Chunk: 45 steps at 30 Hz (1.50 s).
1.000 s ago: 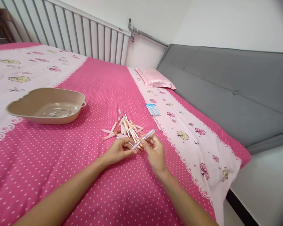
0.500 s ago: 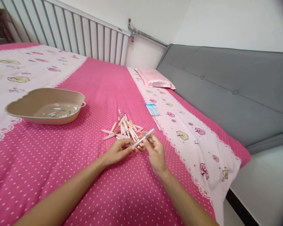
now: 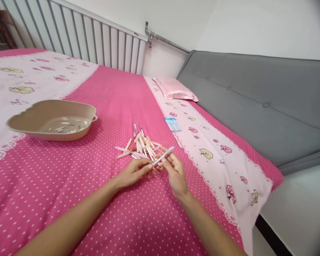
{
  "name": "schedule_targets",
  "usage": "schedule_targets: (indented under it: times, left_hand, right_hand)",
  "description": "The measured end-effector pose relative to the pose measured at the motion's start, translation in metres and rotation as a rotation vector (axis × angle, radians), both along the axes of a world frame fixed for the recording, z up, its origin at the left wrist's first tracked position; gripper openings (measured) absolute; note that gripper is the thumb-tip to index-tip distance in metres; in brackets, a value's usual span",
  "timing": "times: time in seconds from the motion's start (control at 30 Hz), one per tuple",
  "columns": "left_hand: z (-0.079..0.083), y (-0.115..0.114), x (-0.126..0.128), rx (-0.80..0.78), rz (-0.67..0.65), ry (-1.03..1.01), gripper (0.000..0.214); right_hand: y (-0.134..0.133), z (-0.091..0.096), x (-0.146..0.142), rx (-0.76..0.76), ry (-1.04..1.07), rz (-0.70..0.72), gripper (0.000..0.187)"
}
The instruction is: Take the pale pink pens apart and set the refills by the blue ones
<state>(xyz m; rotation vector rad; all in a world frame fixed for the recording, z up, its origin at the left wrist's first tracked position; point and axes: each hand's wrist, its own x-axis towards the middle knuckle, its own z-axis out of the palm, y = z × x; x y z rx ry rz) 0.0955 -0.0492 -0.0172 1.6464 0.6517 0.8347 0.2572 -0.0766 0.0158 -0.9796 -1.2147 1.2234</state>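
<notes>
A slim pen with a clear, whitish barrel [image 3: 163, 156] slants up to the right between my two hands. My left hand [image 3: 135, 172] pinches its lower end between thumb and fingers. My right hand [image 3: 175, 172] grips it farther up, thumb along the barrel, with the upper end sticking out past the fingers. Just beyond my hands lies a loose pile of pink, peach and white pen parts [image 3: 141, 143] on the bedspread, partly hidden by my fingers. A row of blue-topped pens [image 3: 172, 124] lies side by side to the right of the pile.
A beige plastic basin [image 3: 53, 134] with small white and grey pieces inside stands on the left of the bed. One thin pale stick [image 3: 177, 140] lies below the blue row. Behind are a pink pillow [image 3: 175, 89], a grey headboard [image 3: 256, 92] and a white radiator [image 3: 96, 35].
The pen has shifted very slightly in my fingers. Both hands keep nearly the same place, and the pile, the blue row and the basin look unchanged.
</notes>
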Motion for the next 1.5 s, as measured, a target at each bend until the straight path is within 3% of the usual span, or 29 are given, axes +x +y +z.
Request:
schedule_targets:
  times: [0.4, 0.6, 0.87, 1.1, 1.33, 1.5]
  left_hand:
    - [-0.0004, 0.0000, 0.0012, 0.000, 0.005, 0.025, 0.035]
    - [0.0022, -0.0002, 0.0014, 0.043, 0.009, 0.021, 0.032]
    - [-0.0040, 0.0009, 0.0020, 0.041, 0.030, 0.008, 0.027]
    - [-0.0016, 0.0003, 0.0020, 0.040, 0.029, 0.006, 0.028]
    - [-0.0009, -0.0001, 0.0002, 0.027, -0.005, 0.031, 0.033]
    - [-0.0030, 0.0000, 0.0002, 0.023, -0.006, 0.052, 0.035]
  right_hand:
    - [0.0013, -0.0006, -0.0014, 0.018, -0.025, -0.012, 0.021]
    - [0.0008, -0.0016, -0.0016, 0.009, -0.044, -0.027, 0.024]
    - [0.0028, -0.0061, 0.0010, 0.006, -0.066, -0.158, 0.028]
    - [0.0028, -0.0016, 0.0007, 0.015, -0.064, -0.127, 0.023]
    - [0.0002, 0.0037, 0.0004, 0.016, -0.059, -0.061, 0.036]
    - [0.0010, 0.0025, 0.0000, 0.019, -0.036, -0.035, 0.028]
